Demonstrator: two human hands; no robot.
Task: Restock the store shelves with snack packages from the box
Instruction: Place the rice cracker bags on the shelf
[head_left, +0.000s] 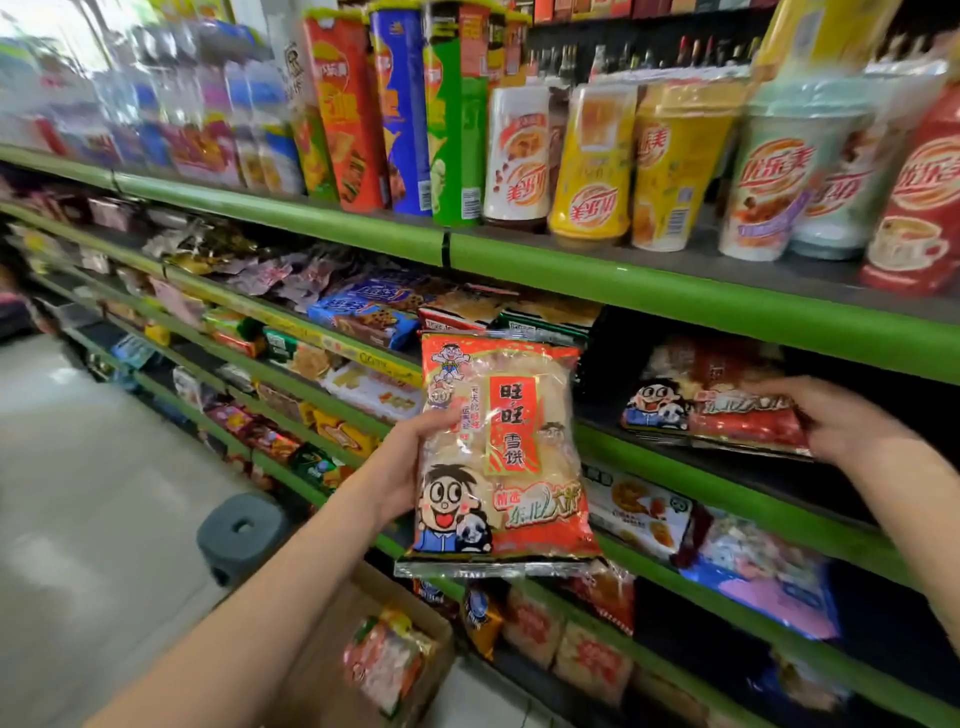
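My left hand (410, 457) grips a red and clear rice cracker bag (506, 452) by its left edge, holding it upright in front of the green shelves. My right hand (831, 415) rests on the right end of a matching rice cracker bag (711, 400) that lies flat on the second shelf (727, 462); its fingers curl over the bag's edge. The cardboard box (395, 597) stands on the floor below my left arm, with a similar snack bag (387, 660) in it.
Green-edged shelves run from left to right. The top shelf (571, 265) carries chip tubes and milk tea cups. Lower shelves hold mixed snack packs. A grey plastic stool (241, 535) stands on the pale floor beside the box.
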